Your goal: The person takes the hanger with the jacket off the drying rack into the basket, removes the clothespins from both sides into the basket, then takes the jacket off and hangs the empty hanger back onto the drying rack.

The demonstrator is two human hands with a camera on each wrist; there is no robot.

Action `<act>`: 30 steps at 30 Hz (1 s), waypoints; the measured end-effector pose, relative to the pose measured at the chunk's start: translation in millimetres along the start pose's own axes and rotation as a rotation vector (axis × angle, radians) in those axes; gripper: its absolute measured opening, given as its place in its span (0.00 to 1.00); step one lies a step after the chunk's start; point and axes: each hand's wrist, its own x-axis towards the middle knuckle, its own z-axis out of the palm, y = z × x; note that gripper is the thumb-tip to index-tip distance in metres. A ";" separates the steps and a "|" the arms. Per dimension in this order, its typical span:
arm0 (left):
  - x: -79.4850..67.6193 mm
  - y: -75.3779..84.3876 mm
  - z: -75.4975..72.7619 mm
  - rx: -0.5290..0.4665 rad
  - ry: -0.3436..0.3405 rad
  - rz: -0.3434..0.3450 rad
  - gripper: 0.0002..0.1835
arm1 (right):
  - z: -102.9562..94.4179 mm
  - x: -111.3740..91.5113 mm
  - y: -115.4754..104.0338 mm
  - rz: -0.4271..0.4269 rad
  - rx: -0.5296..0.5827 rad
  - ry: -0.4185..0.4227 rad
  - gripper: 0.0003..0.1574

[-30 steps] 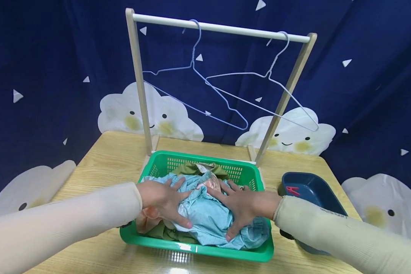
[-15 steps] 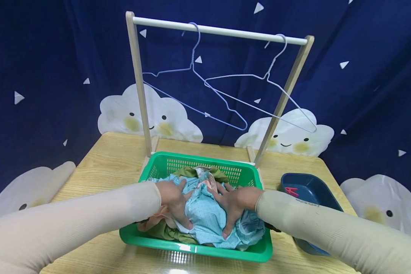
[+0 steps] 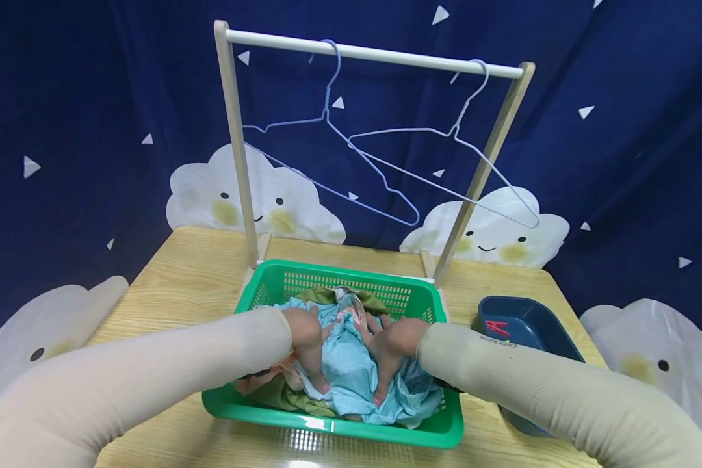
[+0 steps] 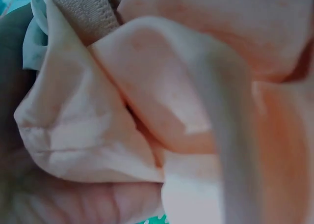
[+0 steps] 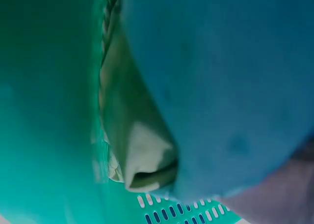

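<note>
A light blue garment [image 3: 350,364] lies bunched on top of the heap in the green plastic basket [image 3: 327,426]. My left hand [image 3: 307,344] grips its left side, thumb toward the front of the basket. My right hand [image 3: 392,351] grips the right side; its thumb also points to the front, and its other fingers are partly sunk in the cloth. Peach cloth [image 4: 162,96] fills the left wrist view, below and left of my left hand. Olive green cloth [image 3: 292,396] shows at the front and back of the heap. Blue cloth [image 5: 225,86] hides most of the right hand's fingers in the right wrist view.
Behind the basket stands a wooden rack with a white bar [image 3: 374,53]. A bluish hanger [image 3: 327,117] and a paler hanger [image 3: 456,133] hang from it. To the right sits a dark blue bin [image 3: 529,325] with a red clip [image 3: 496,327].
Both hands have moved inward toward each other, and their spread fingers have drawn in on the light blue garment. The garment is bunched narrower between them.
</note>
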 end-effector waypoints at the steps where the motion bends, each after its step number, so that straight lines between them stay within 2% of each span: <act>1: 0.6 0.9 -0.5 0.015 0.000 -0.003 0.65 | -0.4 0.0 -0.9 0.003 -0.002 -0.002 0.89; 9: -3.3 12.2 -5.6 0.049 0.034 -0.074 0.66 | -1.2 -0.5 -1.9 0.014 0.006 -0.016 0.88; 17: -6.0 22.6 -2.1 0.151 0.068 -0.108 0.64 | -2.0 2.1 -1.5 0.015 0.023 -0.048 0.89; 30: 9.7 25.2 -3.7 0.167 0.000 -0.140 0.62 | -6.1 2.1 -1.9 0.019 -0.008 -0.064 0.86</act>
